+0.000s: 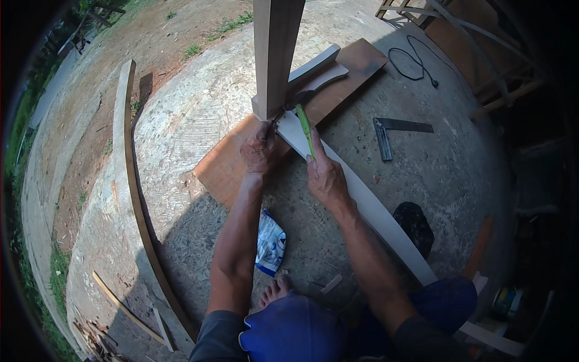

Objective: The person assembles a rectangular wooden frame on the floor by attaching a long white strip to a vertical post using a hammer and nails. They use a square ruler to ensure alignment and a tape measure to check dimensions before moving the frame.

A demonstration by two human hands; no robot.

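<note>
Pale wood forms the post [276, 60], its long axis rising from a foot by the left hand [258, 151] to the top edge of view. A white rail [374, 208] runs from beside that foot down and rightward to the blue-clad knee [443, 301]. The green tool [304, 125] slants over the rail's far end, tip up and left towards the post; its head is unclear.

The left hand is curled against the post's foot; whether it grips anything, I cannot tell. The right hand [329, 181] is closed round the tool, hiding part of the rail.

Leftward lies a long beam [123, 139]. A brown board [223, 163] lies beneath the work. Beside the rail sits a black bundle [414, 226]; a blue-and-white packet [271, 242] lies between the arms, and a square [383, 142] farther right.
</note>
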